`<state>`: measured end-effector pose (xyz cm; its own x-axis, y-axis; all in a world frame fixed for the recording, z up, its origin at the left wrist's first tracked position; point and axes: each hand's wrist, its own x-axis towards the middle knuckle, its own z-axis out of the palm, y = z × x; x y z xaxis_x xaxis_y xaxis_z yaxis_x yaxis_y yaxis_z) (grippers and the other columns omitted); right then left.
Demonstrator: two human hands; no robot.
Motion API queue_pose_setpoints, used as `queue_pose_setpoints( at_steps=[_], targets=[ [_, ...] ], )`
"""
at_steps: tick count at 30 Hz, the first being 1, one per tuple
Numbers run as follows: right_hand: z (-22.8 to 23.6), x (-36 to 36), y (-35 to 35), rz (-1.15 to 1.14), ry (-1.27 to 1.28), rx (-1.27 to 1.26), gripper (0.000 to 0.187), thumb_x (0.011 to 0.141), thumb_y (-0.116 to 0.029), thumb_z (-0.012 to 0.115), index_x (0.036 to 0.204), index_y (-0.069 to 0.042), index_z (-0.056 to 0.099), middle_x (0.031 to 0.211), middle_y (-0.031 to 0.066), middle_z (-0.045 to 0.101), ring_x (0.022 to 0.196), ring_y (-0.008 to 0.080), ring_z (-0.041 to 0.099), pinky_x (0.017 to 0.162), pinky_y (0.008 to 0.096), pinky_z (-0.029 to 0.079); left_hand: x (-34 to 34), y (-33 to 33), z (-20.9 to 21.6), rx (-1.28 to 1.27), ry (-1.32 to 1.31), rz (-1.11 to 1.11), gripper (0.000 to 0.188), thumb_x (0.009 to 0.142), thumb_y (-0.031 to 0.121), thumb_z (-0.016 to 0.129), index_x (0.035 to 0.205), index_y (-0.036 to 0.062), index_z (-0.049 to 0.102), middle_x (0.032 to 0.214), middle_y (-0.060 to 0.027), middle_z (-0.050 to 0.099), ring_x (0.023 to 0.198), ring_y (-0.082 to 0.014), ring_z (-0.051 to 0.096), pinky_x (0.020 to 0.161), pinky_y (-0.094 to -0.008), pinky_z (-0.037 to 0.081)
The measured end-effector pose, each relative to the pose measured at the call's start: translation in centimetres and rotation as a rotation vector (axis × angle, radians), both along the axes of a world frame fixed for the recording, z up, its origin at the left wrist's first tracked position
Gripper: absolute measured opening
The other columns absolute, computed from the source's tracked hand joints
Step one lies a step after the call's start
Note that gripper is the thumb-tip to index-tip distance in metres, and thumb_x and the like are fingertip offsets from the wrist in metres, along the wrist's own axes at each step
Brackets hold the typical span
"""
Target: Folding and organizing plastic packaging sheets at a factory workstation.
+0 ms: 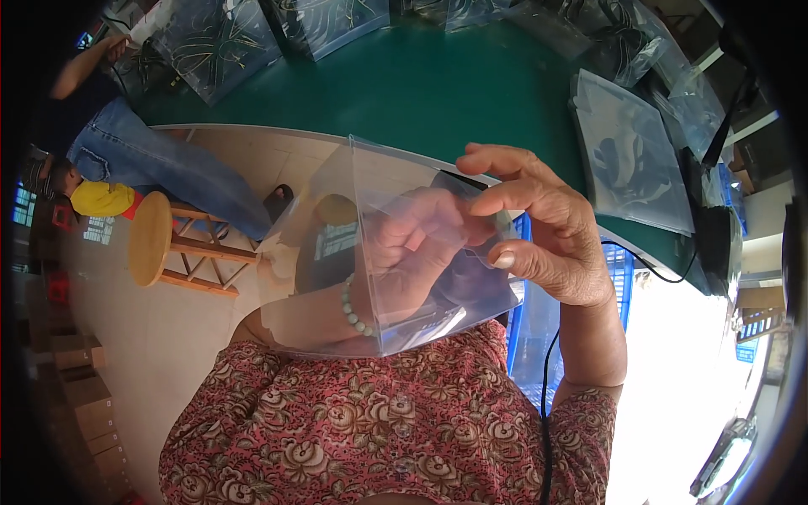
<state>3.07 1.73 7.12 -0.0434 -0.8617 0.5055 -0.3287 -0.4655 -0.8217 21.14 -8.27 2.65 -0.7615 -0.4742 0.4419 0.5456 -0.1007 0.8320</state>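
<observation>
A clear folded plastic box [368, 181] is held up in front of my chest, a sharp crease running down its side. My left hand [417, 240] shows through the clear wall, its fingers curled against the box near the right end; a beaded bracelet is on that wrist. At the right end, my right hand [547, 223] bends its thumb and fingers around the box's edge. Its upper fingers are raised off the plastic. Reflections blur exactly where the fingertips touch.
Beyond the box lies a green table [404, 84]. On its right is a stack of flat clear plastic sheets [631, 156]; bagged cables [219, 46] line the far side. Blue crates [534, 337] stand below, a wooden stool [147, 240] at left. Another person in jeans [160, 160] is far left.
</observation>
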Motion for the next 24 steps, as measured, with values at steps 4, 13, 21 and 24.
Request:
queue_pose_setpoints(
  at_steps=[4,13,21,24],
  targets=[
    [-0.6,0.6,0.2,-0.039,0.004,-0.025,0.044,0.081,-0.029,0.088,0.114,-0.004,0.071,0.131,0.0197,0.066,0.121,0.0297,0.062,0.099,0.0404,0.05,-1.2,1.0,-0.2,0.072,0.063,0.105,0.017,0.105,0.017,0.065,0.113,0.003,0.06,0.111,-0.0134,0.069,0.096,-0.0202,0.07,0.077,-0.0329,0.058],
    [0.5,1.0,1.0,-0.205,0.275,-0.118,0.034,0.09,-0.016,0.08,0.118,-0.003,0.064,0.124,0.0196,0.068,0.098,0.026,0.071,0.085,0.0362,0.056,-2.5,0.9,0.2,0.021,0.13,0.017,0.019,0.108,0.011,0.057,0.123,0.0005,0.054,0.109,-0.0105,0.067,0.102,-0.0159,0.065,0.093,-0.0331,0.053],
    [2.0,0.6,1.4,-0.226,0.247,0.003,0.025,0.092,0.007,0.067,0.114,-0.003,0.06,0.125,0.0193,0.066,0.093,0.0279,0.075,0.081,0.0355,0.059,-3.7,1.2,-0.1,0.217,0.018,0.067,0.017,0.102,0.006,0.065,0.119,0.0073,0.06,0.101,0.0012,0.061,0.087,-0.0056,0.056,0.074,-0.0211,0.05],
    [1.9,1.0,1.7,-0.22,0.233,0.037,0.024,0.092,0.008,0.066,0.113,-0.003,0.06,0.122,0.0181,0.067,0.093,0.0266,0.075,0.08,0.0347,0.059,-3.3,1.1,-0.5,0.183,-0.03,0.097,0.016,0.102,0.003,0.063,0.117,0.007,0.06,0.102,0.0008,0.061,0.089,-0.0057,0.057,0.077,-0.0214,0.051]
  ],
)
